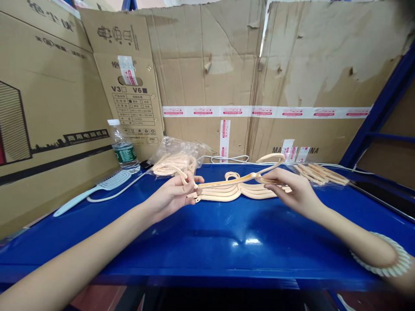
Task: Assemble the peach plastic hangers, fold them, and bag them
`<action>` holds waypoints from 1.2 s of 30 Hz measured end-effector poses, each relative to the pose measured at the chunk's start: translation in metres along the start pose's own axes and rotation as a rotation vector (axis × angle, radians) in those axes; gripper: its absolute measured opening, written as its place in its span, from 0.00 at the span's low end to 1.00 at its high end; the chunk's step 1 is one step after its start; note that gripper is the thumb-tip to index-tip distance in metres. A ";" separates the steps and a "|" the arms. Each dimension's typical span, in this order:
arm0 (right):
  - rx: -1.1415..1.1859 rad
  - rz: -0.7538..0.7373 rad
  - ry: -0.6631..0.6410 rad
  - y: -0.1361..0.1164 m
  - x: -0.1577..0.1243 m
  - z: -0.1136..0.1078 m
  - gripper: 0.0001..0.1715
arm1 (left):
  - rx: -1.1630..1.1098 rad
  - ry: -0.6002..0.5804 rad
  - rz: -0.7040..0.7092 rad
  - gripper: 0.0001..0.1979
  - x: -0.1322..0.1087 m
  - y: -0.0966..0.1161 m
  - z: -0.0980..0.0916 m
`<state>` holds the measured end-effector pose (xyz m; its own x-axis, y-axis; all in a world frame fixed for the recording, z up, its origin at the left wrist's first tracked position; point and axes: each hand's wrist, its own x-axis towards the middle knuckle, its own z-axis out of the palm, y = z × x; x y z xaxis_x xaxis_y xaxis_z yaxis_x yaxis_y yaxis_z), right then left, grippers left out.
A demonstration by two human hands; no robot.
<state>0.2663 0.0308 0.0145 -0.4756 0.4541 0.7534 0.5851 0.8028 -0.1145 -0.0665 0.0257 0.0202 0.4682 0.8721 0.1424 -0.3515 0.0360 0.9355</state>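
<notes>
A beige plastic folding hanger (227,182) stretches between my hands above the blue table. My left hand (177,190) pinches its left end, where a thin curved piece rises past the fingers. My right hand (288,185) grips its right side, close to the joint, and a hook-like loop (271,157) stands up beside those fingers. Just behind and below lies a row of similar beige hangers (223,193), nested together, with a round hook (232,175) at the middle. My fingers hide part of both ends of the held hanger.
A clear plastic bag (177,162) with beige pieces lies behind my left hand. Further left are a water bottle (125,151) and a pale hairbrush (106,181). Bagged beige strips (320,173) and a dark flat device (382,196) lie right. Cardboard (207,73) walls the back.
</notes>
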 end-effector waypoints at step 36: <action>0.019 -0.107 0.014 -0.018 -0.005 0.010 0.10 | 0.061 0.322 0.065 0.09 0.003 -0.018 0.004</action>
<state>0.2521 0.0181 0.0062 -0.5256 0.3598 0.7709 0.5190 0.8536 -0.0446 -0.0559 0.0263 0.0054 0.1628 0.9814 0.1017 -0.3183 -0.0453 0.9469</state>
